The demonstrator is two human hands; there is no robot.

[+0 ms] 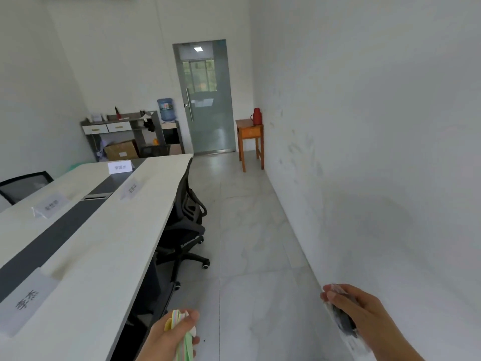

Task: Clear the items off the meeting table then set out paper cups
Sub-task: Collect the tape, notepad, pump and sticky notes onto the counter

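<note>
Two items were held beside the meeting table (pixel 104 243): left hand (pixel 165 336) gripped a pastel bundle (pixel 187 346); right hand (pixel 360 306) clutched a blurred dark object (pixel 344 323).

Meeting table (pixel 117 243): long, white top w/ dark strip down middle, runs from lower left twd far end of room.
Four cards on it, text on each:
- far name card (pixel 120 167): upright at table end, faces camera.
- right name card (pixel 132 189): on right half.
- left name card (pixel 52 204): on left half, across strip.
- near name card (pixel 26 300): lower left, large black characters.

Paper bundle (pixel 186 345): pastel yellow, green, pink; off table, gripped in left hand (pixel 166 337).
Dark item (pixel 343 321): in clear wrap, blurred; held in right hand (pixel 364 308), well right of table.
</note>
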